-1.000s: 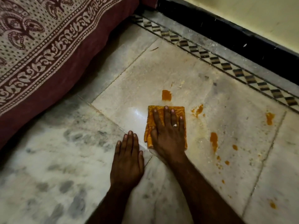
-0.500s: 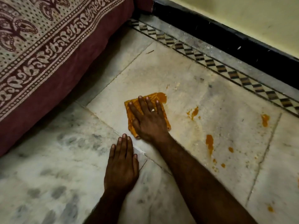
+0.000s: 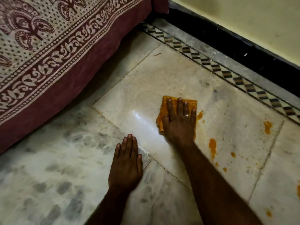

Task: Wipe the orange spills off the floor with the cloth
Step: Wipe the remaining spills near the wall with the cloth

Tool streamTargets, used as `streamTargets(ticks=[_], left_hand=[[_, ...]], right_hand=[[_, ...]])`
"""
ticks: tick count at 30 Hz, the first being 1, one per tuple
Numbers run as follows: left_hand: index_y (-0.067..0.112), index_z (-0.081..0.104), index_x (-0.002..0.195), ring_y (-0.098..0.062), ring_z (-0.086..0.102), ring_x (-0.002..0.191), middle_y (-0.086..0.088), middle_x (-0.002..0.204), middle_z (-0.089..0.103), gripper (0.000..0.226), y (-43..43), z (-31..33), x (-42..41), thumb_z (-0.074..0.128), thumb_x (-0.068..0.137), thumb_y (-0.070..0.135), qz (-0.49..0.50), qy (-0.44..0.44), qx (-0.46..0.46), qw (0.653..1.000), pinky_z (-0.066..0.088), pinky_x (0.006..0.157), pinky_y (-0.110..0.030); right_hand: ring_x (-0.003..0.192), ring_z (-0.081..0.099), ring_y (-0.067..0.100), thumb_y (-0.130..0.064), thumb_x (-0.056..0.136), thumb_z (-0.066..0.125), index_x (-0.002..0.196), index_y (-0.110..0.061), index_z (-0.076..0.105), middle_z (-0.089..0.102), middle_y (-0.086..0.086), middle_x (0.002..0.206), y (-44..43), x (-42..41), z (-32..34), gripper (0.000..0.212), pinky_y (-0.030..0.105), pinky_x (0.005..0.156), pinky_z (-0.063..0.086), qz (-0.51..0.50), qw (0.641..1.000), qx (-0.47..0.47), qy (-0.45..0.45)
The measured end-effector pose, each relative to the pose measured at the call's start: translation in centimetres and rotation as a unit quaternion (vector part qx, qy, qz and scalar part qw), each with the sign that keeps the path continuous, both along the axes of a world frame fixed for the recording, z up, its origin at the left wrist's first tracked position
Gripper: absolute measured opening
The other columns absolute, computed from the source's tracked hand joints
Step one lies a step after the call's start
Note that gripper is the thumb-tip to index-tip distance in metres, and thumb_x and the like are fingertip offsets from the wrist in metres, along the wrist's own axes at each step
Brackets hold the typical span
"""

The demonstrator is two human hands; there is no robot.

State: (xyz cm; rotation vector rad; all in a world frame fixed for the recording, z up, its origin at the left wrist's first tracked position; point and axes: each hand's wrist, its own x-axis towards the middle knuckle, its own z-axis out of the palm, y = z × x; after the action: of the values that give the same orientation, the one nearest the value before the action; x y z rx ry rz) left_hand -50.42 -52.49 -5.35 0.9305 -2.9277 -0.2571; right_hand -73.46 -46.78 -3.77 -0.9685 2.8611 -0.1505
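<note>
Several orange spills still lie right of my cloth, so I judge wiping roughly half done; the wet tile left looks clean. Right hand presses flat on the folded cloth, its long axis pointing toward the wall. Left hand lies flat, empty, on the floor.

Right hand lies flat on the cloth, which lies on the floor. Left hand rests flat on the floor, nearer the camera and to the cloth's left. Spills lie right of the cloth, one touching its right edge. Bed stands far left; wall runs behind.
</note>
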Motion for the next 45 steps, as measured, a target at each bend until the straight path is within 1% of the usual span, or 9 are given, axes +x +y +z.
streamTargets(ticks=[4,9,15,22,28,31,34,38,45], left_hand=[[0.000,0.028,0.155,-0.030,0.026,0.152,-0.018,0.164,0.025,0.062,0.0,-0.1,0.0,0.027,0.102,0.032,0.000,-0.008,-0.003,1.000,0.023,0.123,-0.047],[0.000,0.028,0.155,-0.030,0.025,0.152,-0.018,0.164,0.025,0.062,0.1,-0.1,-0.1,0.027,0.102,0.032,0.003,-0.009,-0.006,1.000,0.026,0.122,-0.049],[0.000,0.033,0.154,-0.030,0.027,0.151,-0.017,0.163,0.028,0.061,0.1,-0.1,0.0,0.029,0.101,0.031,0.001,-0.003,-0.009,1.000,0.026,0.121,-0.049],[0.002,0.033,0.154,-0.028,0.029,0.151,-0.016,0.163,0.029,0.063,-0.1,-0.1,-0.1,0.031,0.100,0.033,0.003,0.003,0.006,1.000,0.023,0.121,-0.047],[0.001,0.030,0.155,-0.030,0.028,0.151,-0.018,0.163,0.027,0.063,0.1,-0.4,-0.1,0.028,0.101,0.032,0.001,-0.002,-0.003,1.000,0.023,0.123,-0.048],[0.001,0.028,0.156,-0.030,0.027,0.151,-0.018,0.164,0.026,0.063,0.1,-0.6,-0.1,0.027,0.101,0.033,0.003,-0.003,-0.006,1.000,0.022,0.123,-0.048],[0.000,0.029,0.155,-0.031,0.029,0.150,-0.019,0.163,0.028,0.063,0.0,-0.7,-0.1,0.026,0.101,0.032,0.001,0.001,-0.018,1.000,0.022,0.123,-0.048],[-0.001,0.029,0.155,-0.032,0.030,0.150,-0.020,0.162,0.029,0.062,0.2,-0.9,0.1,0.025,0.102,0.031,-0.006,0.007,-0.026,1.000,0.022,0.123,-0.048],[0.001,0.028,0.156,-0.032,0.028,0.151,-0.019,0.163,0.028,0.064,0.1,-1.1,0.0,0.023,0.101,0.033,-0.001,0.002,-0.016,1.000,0.019,0.123,-0.048]], right_hand=[[0.154,0.021,0.036,-0.047,0.100,0.027,0.162,-0.027,0.019,0.020,0.014,0.168,4.6,4.6,-0.2,0.066,0.058,0.124,0.011,-0.034,0.999,-0.002,0.007],[0.154,0.022,0.036,-0.044,0.097,0.035,0.161,-0.026,0.023,0.020,0.013,0.168,5.3,10.3,-0.2,0.068,0.060,0.123,0.014,0.029,0.999,0.005,-0.013],[0.157,0.002,0.033,-0.049,0.103,0.023,0.163,-0.032,0.007,0.004,0.009,0.171,-3.2,2.7,-0.1,0.064,0.059,0.124,0.003,0.150,0.989,0.004,-0.015],[0.157,0.001,0.030,-0.051,0.104,0.018,0.162,-0.034,0.001,0.002,0.008,0.171,-2.2,-6.5,0.6,0.063,0.057,0.125,-0.003,-0.001,0.999,0.024,-0.033],[0.154,0.017,0.038,-0.046,0.101,0.029,0.163,-0.025,0.013,0.018,0.017,0.168,8.0,1.6,-0.1,0.068,0.059,0.123,0.009,-0.107,0.994,0.030,0.007],[0.152,0.024,0.039,-0.043,0.099,0.032,0.162,-0.022,0.020,0.022,0.018,0.166,9.9,8.4,0.2,0.067,0.060,0.123,0.011,-0.099,0.995,0.006,0.016],[0.153,0.022,0.039,-0.043,0.099,0.038,0.161,-0.022,0.023,0.023,0.017,0.166,8.2,12.4,0.0,0.068,0.059,0.124,0.010,-0.016,1.000,-0.015,0.012],[0.154,0.021,0.036,-0.045,0.101,0.035,0.160,-0.028,0.027,0.024,0.014,0.167,5.9,8.4,-0.3,0.063,0.058,0.124,0.010,0.036,0.999,-0.038,0.015],[0.156,0.013,0.032,-0.050,0.099,0.020,0.162,-0.032,0.014,0.015,0.012,0.170,13.6,3.9,-0.3,0.066,0.056,0.125,0.004,-0.063,0.998,0.006,0.008]])
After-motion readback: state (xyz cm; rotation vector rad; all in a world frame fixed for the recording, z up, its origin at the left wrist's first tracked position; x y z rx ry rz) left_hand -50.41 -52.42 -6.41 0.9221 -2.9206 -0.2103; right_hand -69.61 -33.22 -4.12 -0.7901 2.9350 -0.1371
